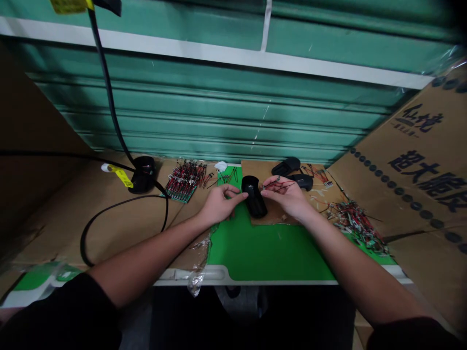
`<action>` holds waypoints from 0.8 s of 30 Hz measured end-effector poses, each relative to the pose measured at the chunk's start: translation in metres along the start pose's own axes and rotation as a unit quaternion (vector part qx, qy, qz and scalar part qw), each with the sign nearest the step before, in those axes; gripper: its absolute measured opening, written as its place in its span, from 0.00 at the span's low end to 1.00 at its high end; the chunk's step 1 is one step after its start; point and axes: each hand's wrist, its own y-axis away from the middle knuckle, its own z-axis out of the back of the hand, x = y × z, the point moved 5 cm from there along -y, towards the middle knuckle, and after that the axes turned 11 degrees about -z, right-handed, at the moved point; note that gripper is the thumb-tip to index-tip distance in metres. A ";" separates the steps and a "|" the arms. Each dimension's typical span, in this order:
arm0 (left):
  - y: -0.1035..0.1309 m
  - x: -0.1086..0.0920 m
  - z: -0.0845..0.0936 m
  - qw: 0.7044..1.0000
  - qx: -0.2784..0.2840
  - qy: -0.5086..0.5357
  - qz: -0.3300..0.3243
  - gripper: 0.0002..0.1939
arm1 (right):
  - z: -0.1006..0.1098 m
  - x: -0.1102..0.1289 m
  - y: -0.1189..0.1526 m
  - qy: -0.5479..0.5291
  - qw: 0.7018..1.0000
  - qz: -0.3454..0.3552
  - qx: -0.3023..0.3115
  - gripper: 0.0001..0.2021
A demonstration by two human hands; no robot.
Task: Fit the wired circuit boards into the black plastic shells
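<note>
Shell (254, 197): sitting mid-table between the hands, overlapping the cardboard's (268, 219) left edge. Left hand (222, 203): its thumb is meeting the shell's left edge; cannot tell whether it is clamping. Right hand (286, 195): thumb and finger are pinching a wired part (263, 187) just beside the right edge. Wire pile (359, 226): lying right, near the carton (412, 180). Green tabletop (266, 253): extending nearward, leaving room before the white rim (277, 283).
</note>
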 end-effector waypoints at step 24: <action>0.006 0.005 -0.019 0.970 0.113 0.214 0.018 0.30 | -0.008 -0.014 0.006 0.033 0.996 0.078 -0.002 0.16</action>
